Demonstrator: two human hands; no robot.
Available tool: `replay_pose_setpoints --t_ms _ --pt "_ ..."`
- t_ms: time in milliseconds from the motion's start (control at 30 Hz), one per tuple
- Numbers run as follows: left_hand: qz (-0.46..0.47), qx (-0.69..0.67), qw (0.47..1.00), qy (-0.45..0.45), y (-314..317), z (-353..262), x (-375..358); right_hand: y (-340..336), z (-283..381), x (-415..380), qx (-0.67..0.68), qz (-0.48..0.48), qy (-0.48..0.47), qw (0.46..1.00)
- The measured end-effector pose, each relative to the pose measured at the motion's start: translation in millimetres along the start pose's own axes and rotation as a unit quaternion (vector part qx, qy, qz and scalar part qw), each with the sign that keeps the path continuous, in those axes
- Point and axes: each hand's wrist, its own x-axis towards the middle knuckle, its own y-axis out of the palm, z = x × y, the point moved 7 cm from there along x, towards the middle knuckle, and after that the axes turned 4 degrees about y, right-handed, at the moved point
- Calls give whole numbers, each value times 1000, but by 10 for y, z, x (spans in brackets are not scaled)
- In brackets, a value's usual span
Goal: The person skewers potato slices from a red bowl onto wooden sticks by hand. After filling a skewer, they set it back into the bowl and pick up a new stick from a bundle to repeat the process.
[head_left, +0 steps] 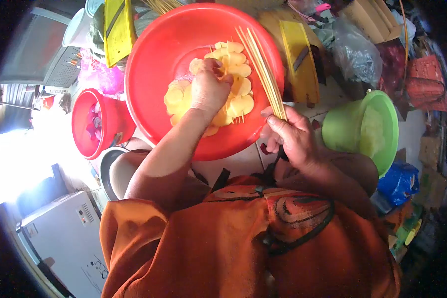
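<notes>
Potato slices (236,94) lie heaped at the red basin's (149,64) centre; the left hand (209,89) pinches one slice, the right hand (293,136) — at five o'clock — clamps bamboo skewers (263,67). Best pierce each slice dead centre.

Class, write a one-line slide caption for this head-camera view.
Left hand picks potato slices in a red basin; right hand grips bamboo skewers.
</notes>
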Motion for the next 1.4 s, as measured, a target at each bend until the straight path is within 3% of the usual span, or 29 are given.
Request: replay_pose_setpoints --t_ms 67,133,200,233,267,300,367,400,500,733,767,867,1133,1400 --pt "-36 46 997 40 -195 -163 -47 -9 78 -39 4 1 -15 1000" --pt "6 -140 989 50 -401 -442 -158 -22 139 -63 11 5 -33 999" --pt "57 -198 972 113 -603 -1003 -425 -36 153 -70 5 -9 -44 999" --pt "105 -123 973 165 -723 -1352 -603 4 152 -88 40 -5 -19 999" --pt "154 -56 932 325 -803 -1775 -820 27 173 -98 28 18 -63 997" --pt "197 -93 927 305 -921 -2216 -1069 65 167 -97 26 31 -65 997" --pt "300 -111 853 412 -1119 -2648 -1680 96 69 -70 5 2 31 1000" --pt "342 -122 823 437 -1193 -2729 -1946 178 161 -125 -1 19 -31 999" --pt "384 -121 805 436 -1264 -2653 -2357 299 150 -136 11 37 -59 997" --pt "377 -85 816 430 -1354 -2484 -2698 473 173 -272 -2 59 -69 996" --pt "375 -84 818 429 -1380 -2457 -2733 834 550 -525 2 55 -62 997" --pt "375 -78 818 429 -1398 -2430 -2795 520 98 -244 -1 59 -63 996" --pt "333 -176 757 534 -760 -3722 -3026 605 204 -281 -32 45 -83 995" --pt "391 -99 793 456 -1182 -2836 -3061 556 215 -233 -38 52 -80 995"
